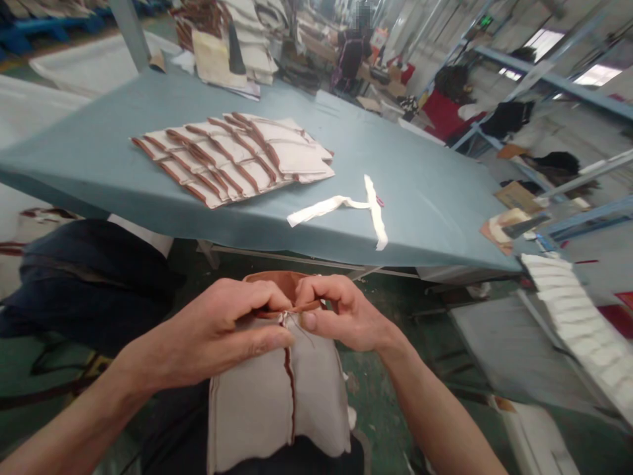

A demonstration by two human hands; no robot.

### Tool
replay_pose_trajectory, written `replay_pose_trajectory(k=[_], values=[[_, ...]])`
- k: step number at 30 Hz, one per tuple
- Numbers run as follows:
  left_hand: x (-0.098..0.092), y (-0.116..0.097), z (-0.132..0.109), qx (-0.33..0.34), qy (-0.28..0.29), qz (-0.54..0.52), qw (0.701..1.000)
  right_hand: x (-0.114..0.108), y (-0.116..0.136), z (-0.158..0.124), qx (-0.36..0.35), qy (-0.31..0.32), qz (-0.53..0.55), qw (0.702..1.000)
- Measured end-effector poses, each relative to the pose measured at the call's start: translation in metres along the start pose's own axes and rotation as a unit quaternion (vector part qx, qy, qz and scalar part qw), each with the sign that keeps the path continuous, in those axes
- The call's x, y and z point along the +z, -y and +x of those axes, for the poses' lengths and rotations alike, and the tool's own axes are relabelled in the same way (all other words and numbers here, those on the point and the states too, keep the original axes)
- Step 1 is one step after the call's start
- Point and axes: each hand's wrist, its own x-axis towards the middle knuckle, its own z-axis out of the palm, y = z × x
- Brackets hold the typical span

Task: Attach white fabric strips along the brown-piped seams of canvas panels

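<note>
Pouch (257, 402) is clamped at twelve o'clock in each grip, left hand (217, 333) and right hand (341, 316). Seam (289, 376) is best kept taut

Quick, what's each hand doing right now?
Left hand: closed, pinching the cloth bag at its top seam.
Right hand: closed, pinching the same bag's brown rim.

A cream canvas bag (257, 409) hangs upright below the grip, its body spreading down and to both sides. Its brown rim (274, 278) is pinched between the left grip (232, 330) and the right grip (341, 316). A brown seam stripe (289, 389) runs down from between them.
</note>
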Motion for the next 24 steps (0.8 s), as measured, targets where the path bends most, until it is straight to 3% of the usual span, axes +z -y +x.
replay_pose_trajectory(k=[7, 16, 24], values=[[-0.005, 0.014, -0.007, -0.054, 0.009, -0.051, 0.997, 0.001, -0.018, 0.009, 0.015, 0.005, -0.012, 1.000], [-0.009, 0.026, -0.013, -0.069, 0.027, -0.086, 0.993, 0.007, -0.036, 0.013, 0.058, 0.042, 0.041, 0.997], [-0.004, 0.021, -0.015, -0.104, 0.006, -0.058, 0.993, 0.010, -0.025, 0.015, 0.057, 0.030, 0.019, 0.998]])
